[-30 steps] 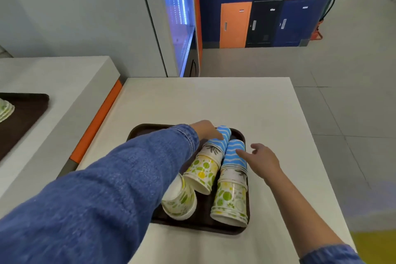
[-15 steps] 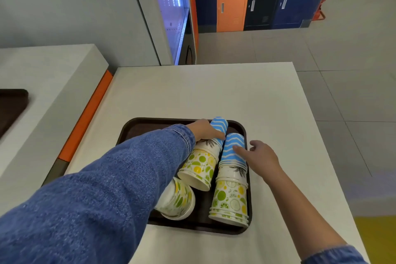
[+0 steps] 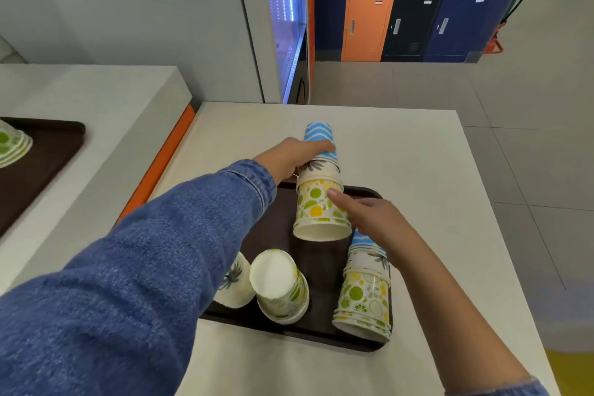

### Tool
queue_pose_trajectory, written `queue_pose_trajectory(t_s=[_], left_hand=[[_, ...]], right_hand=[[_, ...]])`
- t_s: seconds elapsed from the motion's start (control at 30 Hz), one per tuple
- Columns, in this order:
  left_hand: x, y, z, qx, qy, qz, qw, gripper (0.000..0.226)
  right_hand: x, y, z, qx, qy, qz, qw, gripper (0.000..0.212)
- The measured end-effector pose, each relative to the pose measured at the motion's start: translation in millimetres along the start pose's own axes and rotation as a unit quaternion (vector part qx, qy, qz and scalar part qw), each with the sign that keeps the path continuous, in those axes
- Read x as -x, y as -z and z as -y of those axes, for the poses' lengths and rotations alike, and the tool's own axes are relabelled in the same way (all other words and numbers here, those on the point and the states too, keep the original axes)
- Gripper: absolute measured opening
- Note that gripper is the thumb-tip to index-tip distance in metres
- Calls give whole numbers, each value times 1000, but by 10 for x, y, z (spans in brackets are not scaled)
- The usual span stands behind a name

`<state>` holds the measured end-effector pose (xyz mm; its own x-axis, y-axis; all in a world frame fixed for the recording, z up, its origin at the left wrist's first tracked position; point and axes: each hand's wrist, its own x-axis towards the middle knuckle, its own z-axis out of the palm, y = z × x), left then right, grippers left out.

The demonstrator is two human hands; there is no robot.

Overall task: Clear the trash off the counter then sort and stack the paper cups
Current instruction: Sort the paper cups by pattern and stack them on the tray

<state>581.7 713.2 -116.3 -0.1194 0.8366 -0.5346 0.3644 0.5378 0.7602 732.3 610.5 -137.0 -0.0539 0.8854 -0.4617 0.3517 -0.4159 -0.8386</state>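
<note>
Nearest, two loose cups (image 3: pixel 279 286) are lying under the left forearm and a second stack (image 3: pixel 363 292) is resting under the right wrist, all on the tray (image 3: pixel 283 228). The right hand (image 3: pixel 369 219) is hanging open, index fingertip touching the lifted stack (image 3: pixel 318 190), probably steadying it. Farther out, the left hand (image 3: pixel 289 154) is clamping that stack's upper cups; its fingers are partly hidden, the sleeve is covering part of one loose cup, and no trash is showing.

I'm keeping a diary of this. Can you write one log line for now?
left hand: lifts mixed cup stack | right hand: fingertip on it | second stack: lying on tray
</note>
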Motion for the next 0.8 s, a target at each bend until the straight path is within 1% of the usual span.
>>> queue_pose_trajectory(t_s=[0.07,0.13,0.23,0.33,0.4,0.47,0.53,0.6,0.67,0.7,0.8], left_hand=[[118,139,-38,30,-10,-4,1000,58],[255,284,-58,56,-27,-9,998,60],[487,563,-80,65,-64,-19,996,56],[761,893,-66,66,-84,5,994,47],[916,1127,9,84,-95,5,992,45],[1048,1364,134,125,-97,13,987,53],[1140,1595,298,192,-78,42,977,71],[1226,1781,467,256,-62,53,963,86],[1300,1907,623,281,-49,54,957,90],[1323,1960,703,288,-38,51,956,86],[1364,2114,903,315,0,42,948,56]], right_hand=[[27,-74,116,-3,-20,37,999,68],[67,-135,225,17,-17,51,998,63],[191,-240,409,35,17,92,995,61],[396,-388,637,16,57,155,986,42],[529,-515,789,16,80,184,980,39],[646,-671,918,30,90,202,975,46],[763,-842,1019,36,87,225,970,49],[857,-1007,1080,36,76,243,966,52],[931,-1161,1109,29,60,260,963,53],[967,-1238,1122,27,55,267,962,51],[1020,-1419,1120,18,42,285,957,52]])
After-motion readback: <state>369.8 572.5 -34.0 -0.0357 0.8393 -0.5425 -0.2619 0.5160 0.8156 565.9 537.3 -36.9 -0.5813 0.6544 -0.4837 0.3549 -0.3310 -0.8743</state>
